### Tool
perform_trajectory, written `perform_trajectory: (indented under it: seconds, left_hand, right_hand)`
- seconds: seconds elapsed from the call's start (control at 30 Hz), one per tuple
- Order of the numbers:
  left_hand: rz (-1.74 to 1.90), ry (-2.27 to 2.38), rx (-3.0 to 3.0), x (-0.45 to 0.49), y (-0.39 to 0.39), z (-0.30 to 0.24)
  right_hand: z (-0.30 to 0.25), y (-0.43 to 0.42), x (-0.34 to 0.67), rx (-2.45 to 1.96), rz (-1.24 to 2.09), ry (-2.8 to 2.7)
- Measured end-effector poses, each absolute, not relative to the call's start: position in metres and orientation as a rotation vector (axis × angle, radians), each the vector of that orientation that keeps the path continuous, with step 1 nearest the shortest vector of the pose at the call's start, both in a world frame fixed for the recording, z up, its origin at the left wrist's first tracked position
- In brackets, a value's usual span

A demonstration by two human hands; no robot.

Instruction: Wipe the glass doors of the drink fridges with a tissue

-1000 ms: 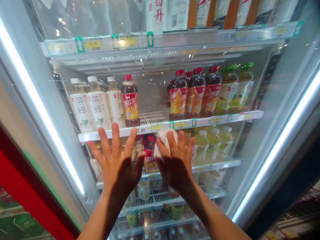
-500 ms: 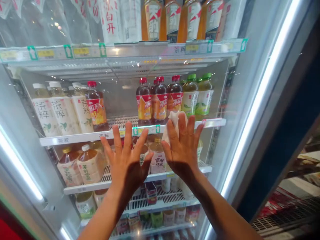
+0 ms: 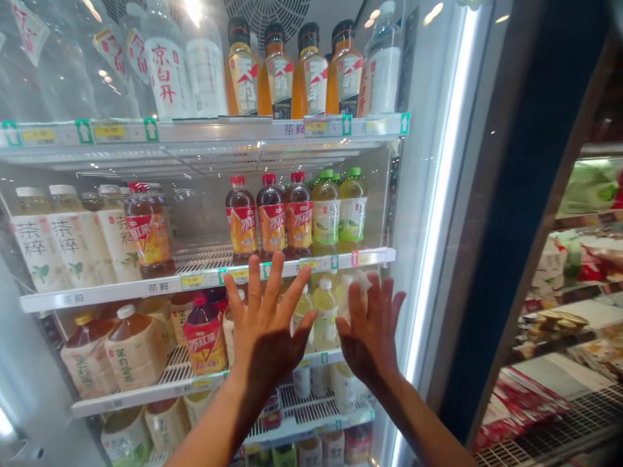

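In front of me is the glass door point(image 3: 199, 201) of a lit drinks fridge, with reflections across it. My left hand point(image 3: 270, 318) lies flat towards the glass, fingers spread and holding nothing. To its right, my right hand point(image 3: 372, 331) presses a crumpled white cloth point(image 3: 361, 282) against the pane. Part of the cloth shows past the fingers, while the palm hides the rest. Behind the glass, red-capped iced tea bottles point(image 3: 272, 220) and green-capped tea bottles point(image 3: 338, 211) stand just above my fingertips.
White-labelled tea bottles point(image 3: 68, 240) stand on the left of the middle shelf. Clear water bottles point(image 3: 165, 71) and amber bottles point(image 3: 309, 71) fill the top one. A light strip point(image 3: 445, 162) and dark frame point(image 3: 511, 194) run down the right. Beyond are shelves of packets point(image 3: 525, 402).
The view has swung right and up, showing more of the top shelf and the neighbouring shelves. My right hand and the cloth have shifted lower on the glass; my left hand stays spread.
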State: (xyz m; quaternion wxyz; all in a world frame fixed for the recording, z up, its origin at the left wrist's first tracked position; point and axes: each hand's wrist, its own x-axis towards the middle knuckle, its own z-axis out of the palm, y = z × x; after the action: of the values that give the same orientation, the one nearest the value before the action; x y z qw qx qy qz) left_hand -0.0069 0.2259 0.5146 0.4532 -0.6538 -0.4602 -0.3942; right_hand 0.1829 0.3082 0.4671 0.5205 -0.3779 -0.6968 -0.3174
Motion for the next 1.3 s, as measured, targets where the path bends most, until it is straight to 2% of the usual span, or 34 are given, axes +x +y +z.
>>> perform_trajectory:
  seconds: [0.27, 0.4, 0.57, 0.77, 0.93, 1.13, 1.3]
  left_hand:
    - [-0.968, -1.135, -1.604, -0.013, 0.223, 0.515]
    - [-0.962, -1.154, -1.571, -0.030, 0.215, 0.516]
    - [-0.959, -1.193, -1.521, -0.068, 0.199, 0.517]
    - [-0.938, -1.235, -1.481, -0.130, 0.175, 0.517]
    - [-0.907, -1.264, -1.451, -0.183, 0.152, 0.521]
    - [-0.861, -1.316, -1.452, -0.249, 0.125, 0.520]
    - [-0.835, -1.329, -1.448, -0.296, 0.108, 0.514]
  right_hand:
    - [0.483, 0.315, 0.193, -0.930, -0.732, -1.579]
    - [0.475, 0.296, 0.156, -0.888, -0.789, -1.704]
    - [0.507, 0.288, 0.116, -0.888, -0.777, -1.627]
    - [0.494, 0.256, 0.040, -0.785, -0.822, -1.721]
    - [0.524, 0.241, -0.015, -0.762, -0.789, -1.656]
    - [0.502, 0.207, -0.086, -0.759, -0.790, -1.693]
    - [0.520, 0.191, -0.136, -0.751, -0.782, -1.704]
